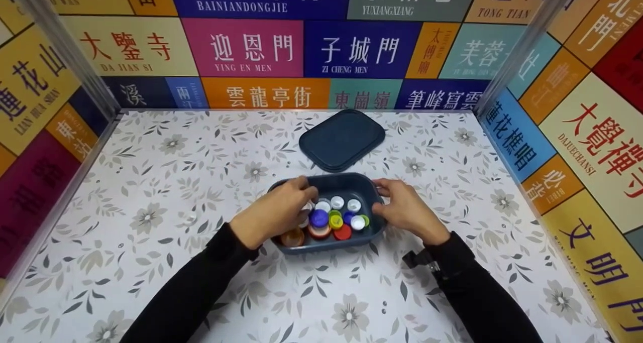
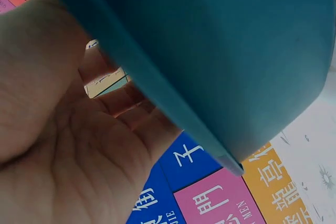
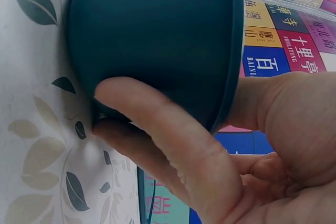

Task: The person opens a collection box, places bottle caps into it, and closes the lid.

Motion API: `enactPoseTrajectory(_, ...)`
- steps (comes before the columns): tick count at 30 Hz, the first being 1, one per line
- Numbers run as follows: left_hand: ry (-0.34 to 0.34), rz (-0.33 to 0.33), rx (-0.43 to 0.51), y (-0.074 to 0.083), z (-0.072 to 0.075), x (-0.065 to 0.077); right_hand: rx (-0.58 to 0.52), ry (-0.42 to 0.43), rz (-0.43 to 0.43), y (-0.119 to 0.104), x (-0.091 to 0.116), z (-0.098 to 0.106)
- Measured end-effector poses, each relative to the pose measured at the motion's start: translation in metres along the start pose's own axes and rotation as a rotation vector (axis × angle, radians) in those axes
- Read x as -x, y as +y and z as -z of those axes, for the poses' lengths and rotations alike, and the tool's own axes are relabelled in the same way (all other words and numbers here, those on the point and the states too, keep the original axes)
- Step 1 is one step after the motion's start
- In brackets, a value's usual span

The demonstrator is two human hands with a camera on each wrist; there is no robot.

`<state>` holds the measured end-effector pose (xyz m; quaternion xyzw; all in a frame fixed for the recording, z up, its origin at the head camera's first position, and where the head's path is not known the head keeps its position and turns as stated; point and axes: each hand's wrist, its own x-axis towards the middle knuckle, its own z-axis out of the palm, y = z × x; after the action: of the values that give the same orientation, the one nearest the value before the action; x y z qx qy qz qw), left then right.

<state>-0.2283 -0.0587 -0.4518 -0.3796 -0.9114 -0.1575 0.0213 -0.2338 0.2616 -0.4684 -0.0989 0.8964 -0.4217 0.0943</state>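
Observation:
A dark blue plastic box (image 1: 301,249) stands on the table, holding several bottle caps: white (image 1: 354,205), purple (image 1: 318,218), yellow (image 1: 336,221), red (image 1: 342,232) and orange-brown (image 1: 292,237) among them. My left hand (image 1: 276,210) reaches over the box's left end, with its fingers down among the caps. In the left wrist view those fingertips pass behind the rim, hiding whether they pinch a cap. My right hand (image 1: 409,210) grips the right end of the box. In the right wrist view its fingers (image 3: 157,114) lie along the outer wall, and the thumb is at the rim.
Just behind the box lies a dark blue lid (image 1: 342,139), flat on the floral-patterned tabletop (image 1: 211,147). Colourful sign-printed panels (image 1: 246,46) stand along the back and both sides. A small clear object (image 1: 191,217) is on the table to the left.

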Motion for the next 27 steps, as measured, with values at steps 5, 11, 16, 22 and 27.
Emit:
enactPoseTrajectory(5, 0.037, -0.009, 0.020, 0.001, 0.003, 0.003, -0.010, -0.004, -0.004, 0.001, 0.000, 0.001)
enactPoseTrajectory(11, 0.052, 0.041, -0.008, -0.001, 0.005, 0.008, -0.003, 0.001, -0.010, 0.003, -0.002, 0.000)
enactPoseTrajectory(16, 0.098, 0.065, -0.027, -0.004, 0.009, 0.014, -0.004, -0.002, -0.013, 0.004, -0.002, -0.001)
enactPoseTrajectory(22, 0.176, 0.117, -0.034, -0.017, 0.018, 0.027, -0.021, -0.005, -0.011, 0.003, -0.001, -0.002)
enactPoseTrajectory(27, 0.229, 0.197, -0.042, -0.033, 0.026, 0.043, -0.015, -0.006, -0.023, 0.003, 0.000, -0.001)
